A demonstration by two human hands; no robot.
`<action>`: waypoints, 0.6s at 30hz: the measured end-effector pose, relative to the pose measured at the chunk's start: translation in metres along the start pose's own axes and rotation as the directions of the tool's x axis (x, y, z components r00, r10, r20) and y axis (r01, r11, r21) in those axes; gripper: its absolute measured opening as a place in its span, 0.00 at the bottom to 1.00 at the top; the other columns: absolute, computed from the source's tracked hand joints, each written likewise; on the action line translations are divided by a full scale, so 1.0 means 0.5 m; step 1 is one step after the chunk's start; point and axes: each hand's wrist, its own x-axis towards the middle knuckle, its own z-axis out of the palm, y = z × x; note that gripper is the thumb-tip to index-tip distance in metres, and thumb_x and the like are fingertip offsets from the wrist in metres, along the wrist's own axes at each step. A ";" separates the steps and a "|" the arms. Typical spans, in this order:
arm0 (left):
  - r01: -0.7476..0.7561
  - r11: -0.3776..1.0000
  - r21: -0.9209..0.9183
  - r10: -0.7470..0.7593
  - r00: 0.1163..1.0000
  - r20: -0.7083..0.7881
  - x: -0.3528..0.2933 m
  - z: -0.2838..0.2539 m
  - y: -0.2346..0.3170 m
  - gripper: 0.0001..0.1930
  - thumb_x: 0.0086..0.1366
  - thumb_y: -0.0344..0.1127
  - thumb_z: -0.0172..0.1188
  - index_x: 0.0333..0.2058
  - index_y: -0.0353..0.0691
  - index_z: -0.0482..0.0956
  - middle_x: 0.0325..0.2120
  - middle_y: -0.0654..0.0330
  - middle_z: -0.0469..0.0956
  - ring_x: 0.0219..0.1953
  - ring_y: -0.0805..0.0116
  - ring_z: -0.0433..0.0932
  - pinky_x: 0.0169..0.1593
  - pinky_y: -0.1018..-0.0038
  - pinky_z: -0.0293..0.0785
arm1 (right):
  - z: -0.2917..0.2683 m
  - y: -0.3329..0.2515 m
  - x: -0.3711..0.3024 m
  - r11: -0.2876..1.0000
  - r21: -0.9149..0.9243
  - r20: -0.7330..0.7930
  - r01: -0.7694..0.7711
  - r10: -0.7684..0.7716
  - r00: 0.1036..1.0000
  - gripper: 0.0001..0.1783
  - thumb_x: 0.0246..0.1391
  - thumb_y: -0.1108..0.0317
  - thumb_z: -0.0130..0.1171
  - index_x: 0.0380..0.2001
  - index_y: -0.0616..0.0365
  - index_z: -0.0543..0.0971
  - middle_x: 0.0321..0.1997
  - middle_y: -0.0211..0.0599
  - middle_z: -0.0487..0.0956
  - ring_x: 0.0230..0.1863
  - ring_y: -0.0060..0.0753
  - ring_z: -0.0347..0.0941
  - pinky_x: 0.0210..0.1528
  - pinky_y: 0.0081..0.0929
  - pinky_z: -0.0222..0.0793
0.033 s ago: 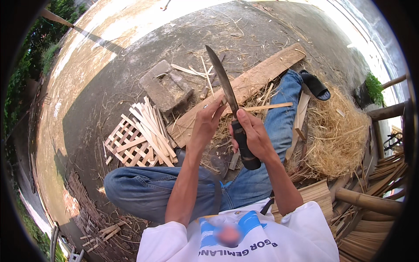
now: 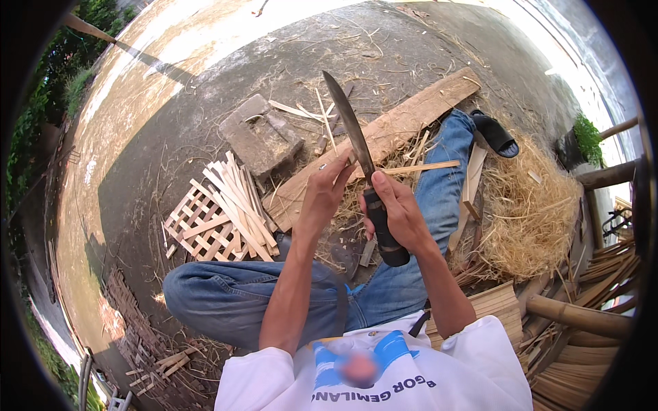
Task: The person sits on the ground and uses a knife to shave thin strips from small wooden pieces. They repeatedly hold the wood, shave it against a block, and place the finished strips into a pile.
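My right hand [image 2: 402,211] is wrapped round the black handle of a large knife [image 2: 351,120], thumb resting where the blade begins. The dark, curved blade points up and away, a little to the left. A thin pale bamboo strip [image 2: 421,167] passes behind the blade and reaches right, over my jeans. Its left end is in the closed fingers of my left hand [image 2: 327,188], whose fingertips are close to the blade's left side; the exact grip is partly hidden.
A wooden plank [image 2: 411,113] lies diagonally beyond my hands, beside a concrete block [image 2: 253,133]. Cut bamboo strips [image 2: 236,202] are piled on a woven lattice [image 2: 192,216] at left. A heap of shavings [image 2: 531,212] and a black sandal [image 2: 495,133] are at right.
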 end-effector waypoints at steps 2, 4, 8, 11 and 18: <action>-0.015 1.000 -0.008 0.015 1.000 -0.013 0.000 0.003 -0.004 0.20 0.68 0.24 0.62 0.59 0.35 0.78 0.44 0.41 0.83 0.46 0.48 0.86 0.45 0.63 0.79 | -0.001 -0.001 0.001 1.000 -0.013 -0.001 0.006 -0.006 1.000 0.23 0.76 0.47 0.41 0.40 0.58 0.69 0.29 0.32 0.75 0.18 0.20 0.73 0.20 0.22 0.75; -0.010 1.000 0.025 0.010 1.000 0.002 0.012 0.001 -0.007 0.20 0.68 0.24 0.62 0.59 0.36 0.78 0.44 0.41 0.84 0.45 0.48 0.86 0.45 0.63 0.79 | -0.004 -0.004 0.009 1.000 -0.018 0.001 0.014 -0.014 1.000 0.23 0.76 0.48 0.41 0.40 0.58 0.69 0.29 0.32 0.75 0.18 0.20 0.73 0.19 0.22 0.74; -0.042 0.999 0.023 0.043 0.999 -0.018 0.016 0.004 -0.008 0.20 0.68 0.25 0.63 0.59 0.37 0.78 0.41 0.42 0.84 0.42 0.46 0.86 0.43 0.63 0.78 | -0.004 -0.006 0.012 1.000 -0.019 0.000 0.016 -0.016 1.000 0.22 0.76 0.48 0.41 0.40 0.58 0.69 0.29 0.31 0.75 0.18 0.20 0.73 0.19 0.22 0.74; -0.054 0.998 0.013 0.055 0.998 -0.025 0.015 0.006 -0.009 0.20 0.68 0.25 0.63 0.59 0.38 0.78 0.41 0.42 0.84 0.42 0.46 0.85 0.43 0.63 0.78 | -0.006 -0.006 0.011 0.999 -0.037 -0.003 0.018 -0.018 1.000 0.22 0.76 0.48 0.41 0.40 0.57 0.70 0.29 0.31 0.75 0.18 0.19 0.73 0.20 0.21 0.74; -0.080 0.996 0.042 0.080 0.997 -0.004 0.014 0.002 -0.009 0.21 0.68 0.25 0.62 0.60 0.38 0.77 0.41 0.42 0.84 0.41 0.48 0.86 0.42 0.62 0.78 | 0.003 -0.020 0.002 0.989 -0.145 -0.019 -0.011 0.008 1.000 0.21 0.77 0.47 0.40 0.48 0.56 0.69 0.27 0.29 0.73 0.17 0.18 0.71 0.18 0.20 0.70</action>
